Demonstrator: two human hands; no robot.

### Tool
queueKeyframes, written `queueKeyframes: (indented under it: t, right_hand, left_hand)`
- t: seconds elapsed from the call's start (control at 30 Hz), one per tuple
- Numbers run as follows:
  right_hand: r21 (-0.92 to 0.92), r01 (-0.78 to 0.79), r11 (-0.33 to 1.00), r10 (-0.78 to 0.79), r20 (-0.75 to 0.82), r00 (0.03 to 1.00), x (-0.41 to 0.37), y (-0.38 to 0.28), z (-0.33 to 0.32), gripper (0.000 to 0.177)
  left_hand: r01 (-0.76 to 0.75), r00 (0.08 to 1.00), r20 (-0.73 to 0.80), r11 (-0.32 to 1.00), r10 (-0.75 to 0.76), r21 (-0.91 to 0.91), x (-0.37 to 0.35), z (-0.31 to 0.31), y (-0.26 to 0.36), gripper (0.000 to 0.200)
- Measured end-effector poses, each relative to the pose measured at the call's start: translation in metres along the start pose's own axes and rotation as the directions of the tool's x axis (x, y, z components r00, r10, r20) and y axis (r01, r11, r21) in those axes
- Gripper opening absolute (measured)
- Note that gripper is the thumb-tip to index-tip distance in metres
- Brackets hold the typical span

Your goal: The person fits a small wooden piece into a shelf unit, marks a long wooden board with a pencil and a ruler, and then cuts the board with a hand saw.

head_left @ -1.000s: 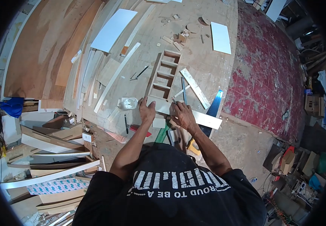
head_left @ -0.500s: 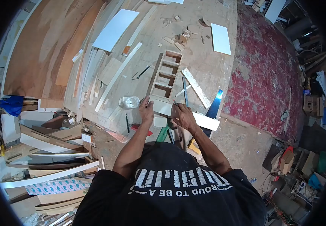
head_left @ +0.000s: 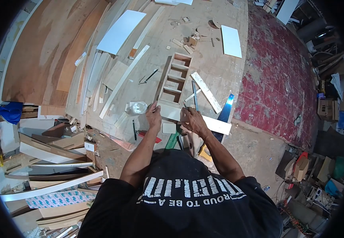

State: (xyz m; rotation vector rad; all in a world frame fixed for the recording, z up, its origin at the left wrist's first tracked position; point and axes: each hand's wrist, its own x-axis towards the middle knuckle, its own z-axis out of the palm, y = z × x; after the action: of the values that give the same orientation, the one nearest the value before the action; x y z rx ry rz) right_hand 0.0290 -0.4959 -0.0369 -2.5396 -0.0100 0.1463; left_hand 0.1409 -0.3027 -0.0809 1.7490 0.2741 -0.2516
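Note:
A small wooden frame with several open compartments [head_left: 176, 79] lies on the worktable, its near end against a white board strip [head_left: 217, 125]. My left hand [head_left: 153, 116] closes on the strip's left end, fingertips by the frame's near left corner. Lying over the strip, my right hand [head_left: 195, 120] is closed around a thin pencil-like stick [head_left: 185, 105], its tip near the frame's near right corner. A small pale block [head_left: 169, 128] sits between my wrists. To the right is a handsaw [head_left: 226, 110] with a blue-lit blade, partly beneath the strip.
A clear plastic container [head_left: 138, 107] stands left of my left hand. A blue ruler [head_left: 195, 95] and a whitish wood strip [head_left: 207, 92] lie right of the frame. White panels [head_left: 121, 31] and long strips cover the table's left side. Stacked offcuts [head_left: 52, 158] sit at lower left.
Both hands stay almost in place at the frame's near end. The whole view has shifted very slightly; nothing else has visibly moved.

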Motion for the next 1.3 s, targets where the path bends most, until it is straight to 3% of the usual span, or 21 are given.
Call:
queueKeyframes:
  t: [0.13, 0.2, 0.33, 0.4, 0.83, 1.0, 1.2, 1.3]
  right_hand:
    - [0.021, -0.005, 1.0, 0.005, 0.03, 1.0, -0.001, -0.002, -0.003, 0.069]
    - [0.017, -0.014, 1.0, 0.013, 0.029, 0.999, -0.001, -0.004, -0.007, 0.069]
    - [-0.023, -0.017, 1.0, 0.017, -0.006, 1.0, 0.002, -0.002, -0.006, 0.067]
    - [-0.016, -0.015, 1.0, 0.015, -0.013, 1.0, 0.005, -0.001, -0.006, 0.068]
    - [0.014, -0.053, 0.999, 0.052, 0.033, 0.998, 0.005, 0.001, -0.014, 0.07]
    - [0.019, -0.054, 0.998, 0.053, 0.031, 0.998, 0.005, 0.005, -0.013, 0.069]
    - [0.022, -0.065, 0.998, 0.064, 0.065, 0.996, 0.005, 0.005, -0.016, 0.068]
    - [0.01, -0.003, 1.0, 0.004, -0.045, 0.999, 0.004, 0.006, -0.013, 0.065]
  left_hand:
    - [0.012, 0.999, -0.035, 0.999, -0.011, 0.033, -0.006, 0.002, 0.009, 0.033]
    - [-0.059, 0.995, -0.068, 0.992, 0.066, 0.108, -0.008, 0.001, 0.013, 0.031]
    - [-0.101, 0.992, -0.067, 0.991, 0.107, 0.082, -0.005, 0.006, 0.015, 0.029]
    - [-0.099, 0.992, -0.06, 0.982, 0.11, 0.163, 0.002, 0.009, 0.01, 0.03]
    - [-0.126, 0.99, -0.051, 0.985, 0.133, 0.121, 0.008, 0.012, -0.006, 0.032]
    - [-0.202, 0.976, -0.031, 0.95, 0.215, 0.237, 0.01, 0.012, -0.003, 0.032]
    - [-0.185, 0.977, -0.05, 0.946, 0.206, 0.267, 0.013, 0.013, -0.004, 0.032]
    - [-0.183, 0.978, -0.055, 0.958, 0.2, 0.22, 0.015, 0.013, -0.007, 0.031]
